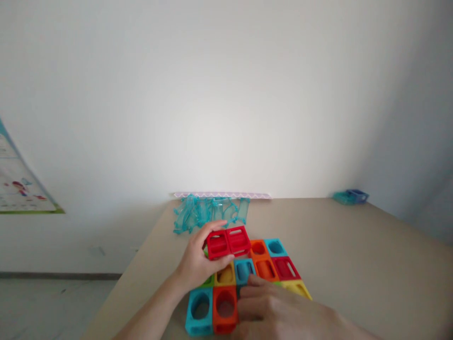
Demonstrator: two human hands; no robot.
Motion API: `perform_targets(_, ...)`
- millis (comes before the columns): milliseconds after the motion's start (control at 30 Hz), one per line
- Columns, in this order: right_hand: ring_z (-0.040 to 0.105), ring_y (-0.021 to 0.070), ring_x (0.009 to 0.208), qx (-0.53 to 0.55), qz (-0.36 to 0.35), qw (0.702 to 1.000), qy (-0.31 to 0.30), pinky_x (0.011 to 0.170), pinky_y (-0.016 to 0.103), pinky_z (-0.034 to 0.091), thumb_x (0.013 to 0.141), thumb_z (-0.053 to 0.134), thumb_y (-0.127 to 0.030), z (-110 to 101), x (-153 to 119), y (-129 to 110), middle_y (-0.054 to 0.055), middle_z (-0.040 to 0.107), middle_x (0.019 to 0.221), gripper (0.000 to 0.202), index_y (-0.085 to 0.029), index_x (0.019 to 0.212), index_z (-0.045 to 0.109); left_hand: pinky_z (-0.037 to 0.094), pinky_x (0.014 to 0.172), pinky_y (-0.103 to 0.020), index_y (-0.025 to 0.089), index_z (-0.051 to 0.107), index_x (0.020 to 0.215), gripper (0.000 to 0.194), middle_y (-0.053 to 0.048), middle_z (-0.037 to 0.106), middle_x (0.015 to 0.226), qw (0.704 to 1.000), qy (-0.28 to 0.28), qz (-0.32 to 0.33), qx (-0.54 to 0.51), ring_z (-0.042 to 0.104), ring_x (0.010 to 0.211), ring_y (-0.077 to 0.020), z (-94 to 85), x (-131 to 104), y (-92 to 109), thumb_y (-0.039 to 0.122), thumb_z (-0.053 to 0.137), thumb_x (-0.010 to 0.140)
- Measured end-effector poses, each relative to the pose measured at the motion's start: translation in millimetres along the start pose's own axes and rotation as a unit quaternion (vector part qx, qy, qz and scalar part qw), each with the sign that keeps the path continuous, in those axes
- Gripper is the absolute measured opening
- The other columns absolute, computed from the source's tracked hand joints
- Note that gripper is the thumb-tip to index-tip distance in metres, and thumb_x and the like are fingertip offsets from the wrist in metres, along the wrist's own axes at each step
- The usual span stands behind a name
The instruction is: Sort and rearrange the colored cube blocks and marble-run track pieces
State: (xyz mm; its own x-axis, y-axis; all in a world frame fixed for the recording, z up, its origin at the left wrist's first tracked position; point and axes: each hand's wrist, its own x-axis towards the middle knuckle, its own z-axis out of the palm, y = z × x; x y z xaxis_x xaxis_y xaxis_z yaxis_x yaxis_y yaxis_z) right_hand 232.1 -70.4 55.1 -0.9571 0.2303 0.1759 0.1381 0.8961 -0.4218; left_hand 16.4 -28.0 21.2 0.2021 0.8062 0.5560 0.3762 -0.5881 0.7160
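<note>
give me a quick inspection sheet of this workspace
surface: beige table, bare on the near right
job's things: red double block held above a flat grid of coloured blocks
clutter: pile of clear teal pieces at the far edge; small teal and blue pieces at the far right
hands: left hand grips the red double block; right hand rests on the grid
cables: nothing seen
surroundings: white wall, poster at left

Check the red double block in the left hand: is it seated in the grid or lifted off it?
Lifted. The left hand pinches the red double block above the colored block grid, tilted, its edge overlapping the tiles beneath.
</note>
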Motion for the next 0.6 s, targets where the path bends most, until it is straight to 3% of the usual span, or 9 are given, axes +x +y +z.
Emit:
perform_targets(200,0.056,0.0189,0.100,-0.018,-0.004,1.000,0.016,0.095,0.033,0.032,0.094,0.048,-0.032,1,-1,1,0.003,0.067,0.106,0.023,-0.025,0.110,0.062,0.049,0.086,-0.031,0.024,0.067,0.106,0.029,-0.006,0.060,0.104,0.992,-0.049,0.103,0.058,0.060,0.096,-0.0184,0.4,3,-1,0.025,0.068,0.077)
perform_targets(300,0.055,0.0203,0.097,-0.037,-0.015,0.999,0.012,0.092,0.034,0.034,0.089,0.054,-0.024,-6,-2,2,0.004,0.066,0.105,0.023,-0.026,0.110,0.064,0.049,0.086,-0.032,0.024,0.067,0.108,0.030,-0.007,0.060,0.104,0.991,-0.056,0.109,0.061,0.059,0.097,-0.0189,1.7,2,-3,0.026,0.068,0.077)
perform_targets(400,0.054,0.0211,0.092,-0.036,-0.022,0.999,0.019,0.087,0.035,0.036,0.081,0.058,-0.020,-7,-2,6,0.004,0.065,0.101,0.036,-0.028,0.116,0.062,0.049,0.088,-0.033,0.024,0.066,0.107,0.030,-0.007,0.059,0.105,0.992,-0.046,0.102,0.064,0.059,0.098,-0.0194,1.7,1,-4,0.027,0.067,0.077)
perform_targets(600,0.055,0.0223,0.094,-0.027,0.001,0.999,0.021,0.090,0.036,0.034,0.089,0.051,-0.026,0,0,6,0.006,0.066,0.102,0.028,-0.024,0.115,0.061,0.047,0.090,-0.032,0.024,0.065,0.107,0.030,-0.007,0.058,0.107,0.993,-0.044,0.091,0.063,0.058,0.099,-0.0189,2.1,1,-4,0.024,0.067,0.077)
